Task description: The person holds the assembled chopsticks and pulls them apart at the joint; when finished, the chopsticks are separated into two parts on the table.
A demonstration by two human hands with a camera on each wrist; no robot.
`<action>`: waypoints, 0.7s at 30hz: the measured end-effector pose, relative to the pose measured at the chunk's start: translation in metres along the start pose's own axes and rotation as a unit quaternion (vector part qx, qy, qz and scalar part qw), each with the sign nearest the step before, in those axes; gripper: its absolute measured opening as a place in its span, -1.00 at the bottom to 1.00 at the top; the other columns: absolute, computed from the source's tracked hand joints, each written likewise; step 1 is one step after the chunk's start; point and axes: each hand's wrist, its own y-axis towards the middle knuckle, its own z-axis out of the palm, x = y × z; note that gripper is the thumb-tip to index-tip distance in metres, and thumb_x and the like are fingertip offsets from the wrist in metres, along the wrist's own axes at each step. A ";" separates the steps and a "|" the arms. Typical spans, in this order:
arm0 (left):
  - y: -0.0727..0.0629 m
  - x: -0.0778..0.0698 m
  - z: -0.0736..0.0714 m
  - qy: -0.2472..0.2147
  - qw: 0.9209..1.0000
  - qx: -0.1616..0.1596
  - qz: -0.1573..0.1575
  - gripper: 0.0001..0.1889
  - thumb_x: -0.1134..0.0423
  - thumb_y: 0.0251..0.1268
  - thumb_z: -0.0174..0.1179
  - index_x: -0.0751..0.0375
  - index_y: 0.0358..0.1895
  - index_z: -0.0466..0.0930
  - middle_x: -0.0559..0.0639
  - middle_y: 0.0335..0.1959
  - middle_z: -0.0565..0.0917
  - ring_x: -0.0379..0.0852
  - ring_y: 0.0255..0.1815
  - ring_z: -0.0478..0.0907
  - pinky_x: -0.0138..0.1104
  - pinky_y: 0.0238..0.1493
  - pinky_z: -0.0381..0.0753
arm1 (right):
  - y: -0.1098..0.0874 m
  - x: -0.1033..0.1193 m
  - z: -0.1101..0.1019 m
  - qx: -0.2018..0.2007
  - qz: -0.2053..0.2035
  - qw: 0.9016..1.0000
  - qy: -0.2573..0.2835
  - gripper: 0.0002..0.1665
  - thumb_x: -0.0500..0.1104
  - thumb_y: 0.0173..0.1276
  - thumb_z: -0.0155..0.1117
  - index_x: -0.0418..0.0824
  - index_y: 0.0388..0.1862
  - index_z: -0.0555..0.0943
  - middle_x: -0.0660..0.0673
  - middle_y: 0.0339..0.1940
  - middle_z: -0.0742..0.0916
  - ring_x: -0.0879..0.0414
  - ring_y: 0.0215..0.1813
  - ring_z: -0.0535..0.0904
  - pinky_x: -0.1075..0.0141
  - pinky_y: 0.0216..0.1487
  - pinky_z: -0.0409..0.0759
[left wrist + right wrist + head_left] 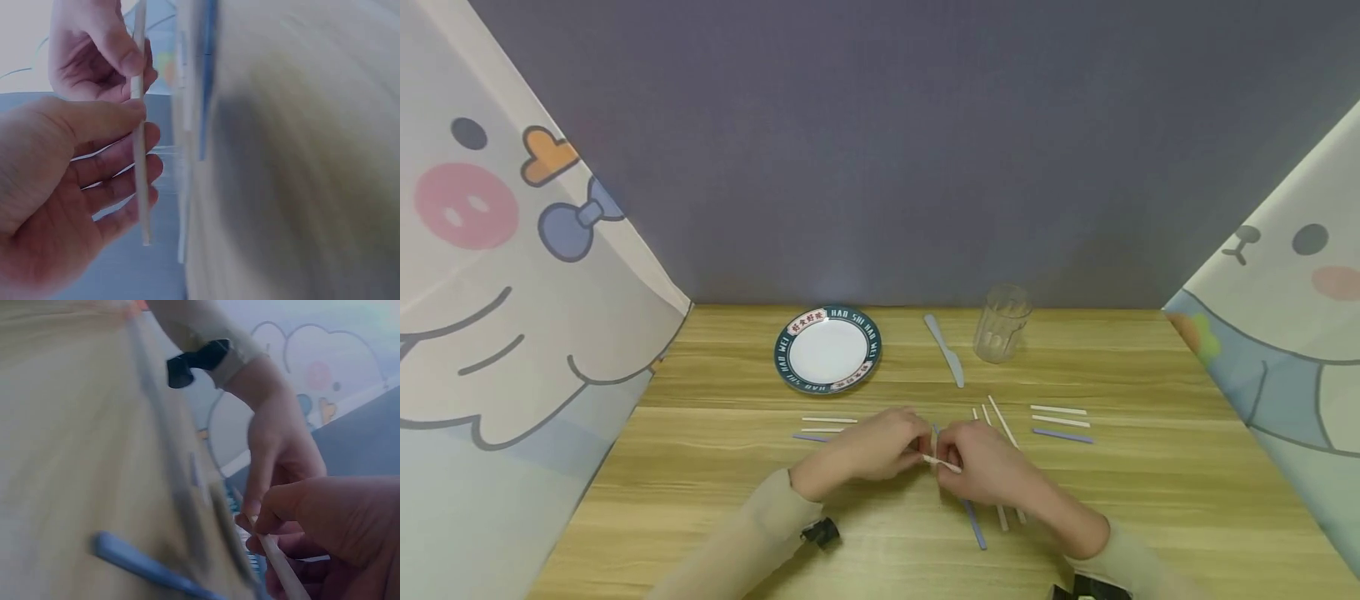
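A thin white stick (942, 463) is held level between both hands, over the near middle of the wooden table. My left hand (887, 443) pinches it between thumb and fingers; in the left wrist view the stick (141, 181) runs across the spread fingers. Close beside it, my right hand (981, 460) grips the same stick, its thumb pressed on it in the right wrist view. Under the right hand lies a long blue-purple stick (975, 527). Several long white sticks (1002, 517) fan out next to it, partly hidden by the right hand and forearm.
Short white sticks (829, 420) and a purple one (809, 437) lie left; a like group has white sticks (1060, 421) and a purple stick (1063, 435) at right. Farther back are a green-rimmed plate (827, 352), a pale knife (945, 350) and a clear glass (1002, 325).
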 end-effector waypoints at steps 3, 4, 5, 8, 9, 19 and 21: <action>-0.003 -0.003 -0.010 -0.018 0.999 -0.027 -0.006 -0.92 0.32 0.51 0.28 0.09 -0.21 0.60 -0.15 -0.30 0.65 -0.34 -0.28 0.48 -0.53 -0.19 0.56 | 0.002 0.005 -0.016 -0.010 -0.016 1.000 -0.022 -0.76 -0.29 0.39 0.35 -0.01 -0.43 0.55 0.16 -0.52 0.48 0.39 -0.52 0.25 0.49 -0.52 0.28; -0.003 -0.004 -0.013 -0.021 0.999 -0.045 -0.004 -0.94 0.35 0.50 0.25 0.11 -0.19 0.59 -0.13 -0.30 0.64 -0.34 -0.31 0.47 -0.53 -0.23 0.55 | 0.003 0.007 -0.020 -0.010 -0.020 0.999 -0.023 -0.76 -0.30 0.44 0.32 -0.03 -0.39 0.54 0.16 -0.53 0.47 0.39 -0.53 0.24 0.50 -0.53 0.26; -0.003 -0.005 -0.015 -0.019 0.998 -0.064 -0.002 -0.94 0.37 0.48 0.23 0.12 -0.17 0.58 -0.12 -0.29 0.64 -0.34 -0.32 0.47 -0.54 -0.25 0.54 | 0.003 0.009 -0.025 -0.010 -0.022 0.999 -0.021 -0.77 -0.30 0.49 0.29 -0.05 -0.36 0.53 0.15 -0.54 0.46 0.39 -0.55 0.23 0.51 -0.55 0.24; -0.001 -0.009 -0.016 0.000 0.992 -0.126 0.013 -0.92 0.38 0.42 0.19 0.15 -0.13 0.58 -0.10 -0.26 0.64 -0.30 -0.33 0.52 -0.55 -0.29 0.55 | 0.004 0.012 -0.036 -0.005 -0.021 1.000 -0.003 -0.83 -0.30 0.59 0.19 -0.11 -0.26 0.55 0.15 -0.59 0.43 0.41 -0.61 0.22 0.54 -0.59 0.21; 0.000 -0.010 -0.016 0.006 0.989 -0.144 0.021 -0.93 0.37 0.43 0.19 0.15 -0.12 0.58 -0.09 -0.25 0.66 -0.29 -0.31 0.58 -0.56 -0.28 0.57 | 0.004 0.012 -0.039 -0.003 -0.020 1.000 0.006 -0.87 -0.28 0.62 0.17 -0.14 -0.20 0.59 0.16 -0.60 0.45 0.42 -0.63 0.22 0.55 -0.60 0.24; 0.009 -0.019 -0.020 0.015 0.978 -0.200 0.057 -0.93 0.27 0.55 0.28 0.17 -0.15 0.60 -0.06 -0.24 0.81 -0.25 -0.27 0.76 -0.61 -0.24 0.65 | 0.001 0.009 -0.069 0.049 -0.001 0.997 0.054 -0.70 -0.13 0.73 0.08 -0.03 -0.29 0.63 0.16 -0.60 0.43 0.39 -0.63 0.21 0.44 -0.56 0.29; 0.009 -0.020 -0.019 0.015 0.977 -0.204 0.059 -0.92 0.27 0.56 0.27 0.17 -0.16 0.59 -0.07 -0.28 0.79 -0.28 -0.34 0.71 -0.61 -0.29 0.62 | 0.001 0.005 -0.071 0.057 -0.009 0.997 0.059 -0.67 -0.12 0.74 0.05 -0.01 -0.31 0.61 0.18 -0.62 0.37 0.40 -0.63 0.19 0.45 -0.56 0.26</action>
